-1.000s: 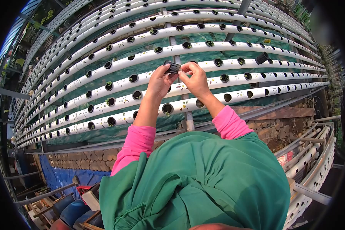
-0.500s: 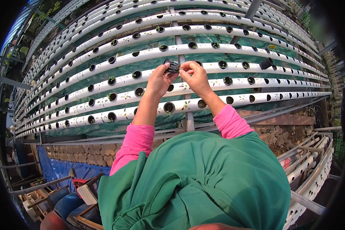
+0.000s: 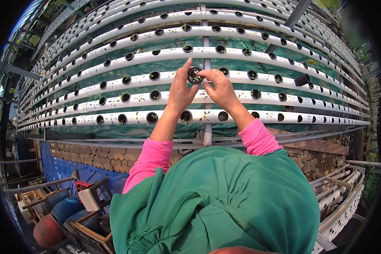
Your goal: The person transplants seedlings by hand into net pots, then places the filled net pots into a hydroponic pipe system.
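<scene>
My left hand (image 3: 183, 89) holds a small black net pot (image 3: 191, 79) above the white pipes, its round mouth turned up towards me. Small pale green bits, like seedling leaves, show inside the mouth. The thumb and fingers of my right hand (image 3: 221, 88) are pinched together at the pot's right rim, reaching into the mouth; what they grip is too small to make out. Below both hands runs a white pipe (image 3: 243, 95) with round holes, some holding black pots with seedlings. Loose leaves lie scattered on it.
A stack of black net pots (image 3: 302, 80) leans on a pipe to the right. More white pipes run in rows beyond, over green sheeting (image 3: 152, 67). A metal rail (image 3: 114, 144) crosses in front of me. Blue drums (image 3: 65, 209) and a crate stand at lower left.
The net pot has been tipped from lying sideways to mouth up. My right fingers have moved from its end to its mouth. The camera view has shifted slightly.
</scene>
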A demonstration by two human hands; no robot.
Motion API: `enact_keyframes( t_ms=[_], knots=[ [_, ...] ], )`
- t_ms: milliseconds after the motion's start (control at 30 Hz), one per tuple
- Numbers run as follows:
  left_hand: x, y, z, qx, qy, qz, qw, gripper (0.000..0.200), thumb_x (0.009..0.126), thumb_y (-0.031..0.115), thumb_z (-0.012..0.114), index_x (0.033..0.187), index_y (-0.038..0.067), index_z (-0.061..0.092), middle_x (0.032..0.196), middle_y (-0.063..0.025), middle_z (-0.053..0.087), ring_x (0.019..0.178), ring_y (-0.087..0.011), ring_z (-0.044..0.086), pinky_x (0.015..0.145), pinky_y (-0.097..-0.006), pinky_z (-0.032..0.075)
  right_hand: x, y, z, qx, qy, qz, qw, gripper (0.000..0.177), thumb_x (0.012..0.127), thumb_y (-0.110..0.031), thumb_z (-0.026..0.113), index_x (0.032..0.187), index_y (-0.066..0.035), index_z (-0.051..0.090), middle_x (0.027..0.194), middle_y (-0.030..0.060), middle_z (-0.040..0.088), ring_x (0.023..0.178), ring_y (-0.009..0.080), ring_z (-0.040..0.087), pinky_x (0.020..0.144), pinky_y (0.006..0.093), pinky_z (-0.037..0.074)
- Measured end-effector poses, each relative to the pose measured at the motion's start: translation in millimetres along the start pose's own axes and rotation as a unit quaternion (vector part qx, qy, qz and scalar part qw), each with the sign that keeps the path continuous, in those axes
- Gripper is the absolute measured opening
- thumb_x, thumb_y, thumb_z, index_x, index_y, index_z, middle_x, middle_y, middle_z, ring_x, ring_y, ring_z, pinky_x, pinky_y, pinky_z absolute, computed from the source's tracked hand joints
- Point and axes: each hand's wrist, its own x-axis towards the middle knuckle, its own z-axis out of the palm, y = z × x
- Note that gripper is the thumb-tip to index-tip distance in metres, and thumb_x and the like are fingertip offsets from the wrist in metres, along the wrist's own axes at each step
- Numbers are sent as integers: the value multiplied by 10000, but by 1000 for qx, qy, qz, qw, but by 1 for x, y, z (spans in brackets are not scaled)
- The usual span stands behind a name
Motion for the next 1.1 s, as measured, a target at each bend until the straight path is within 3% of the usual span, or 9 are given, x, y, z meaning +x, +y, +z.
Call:
enact_keyframes(
  t_ms=[233,300,367,600,667,733,833,867,1100],
  knots=[
    [-13,-5,6,-32,0,-63,998,822,702,-42,661,1435,119,325,1221,-132,534,1131,-281,528,956,-357,435,-7,21,1,-20,-44,-34,998,158,780,-42,629,937,-44,645,892,103,641,861,275,599,755,358,473],
    [-17,-7,5,-70,4,-104,992,817,716,-29,667,1439,125,318,1249,-130,523,1150,-275,521,969,-356,429,-10,29,8,14,-57,17,998,139,766,-72,640,903,-50,633,885,110,638,860,301,594,781,387,469],
    [-23,-13,-6,32,13,-156,987,800,742,0,673,1443,124,308,1280,-130,501,1154,-264,515,983,-359,423,-16,42,17,84,-63,130,986,138,771,-84,641,903,-46,635,857,101,644,802,262,611,732,361,484],
    [-54,-40,-31,68,35,-236,969,589,828,75,653,1369,122,424,1264,-115,507,1162,-241,512,982,-371,421,-34,56,43,87,-69,181,977,147,797,-95,637,928,-29,644,835,102,664,751,204,637,712,312,498],
    [-58,-44,-34,58,26,-242,968,580,831,79,651,1365,120,427,1259,-115,508,1163,-238,512,981,-370,421,-32,53,47,85,-59,183,978,147,798,-91,640,931,-27,646,835,103,666,748,201,637,707,310,499],
    [-59,-48,-37,46,18,-246,968,571,835,83,649,1361,118,430,1253,-115,510,1164,-236,512,980,-368,421,-26,52,49,81,-31,186,979,151,826,-76,642,966,-21,653,826,50,663,729,109,607,682,258,496],
    [-55,-56,-44,19,16,-241,970,554,842,85,645,1355,107,437,1261,-115,507,1173,-232,508,990,-367,414,-7,50,52,73,-11,184,980,150,834,-76,638,974,-24,654,827,30,658,728,96,595,681,248,492],
    [-54,-62,-48,-4,18,-244,970,547,847,88,642,1354,104,437,1267,-114,505,1178,-232,505,995,-366,410,2,47,55,72,4,191,979,144,816,-83,644,947,-25,655,848,80,680,746,150,635,692,279,501],
    [-43,-85,-111,-82,63,-235,966,511,846,87,631,1328,81,462,1245,-124,522,1146,-242,519,973,-359,428,83,61,126,51,24,177,983,155,809,-139,651,934,-47,659,836,79,687,733,173,650,686,300,502]
  ],
)
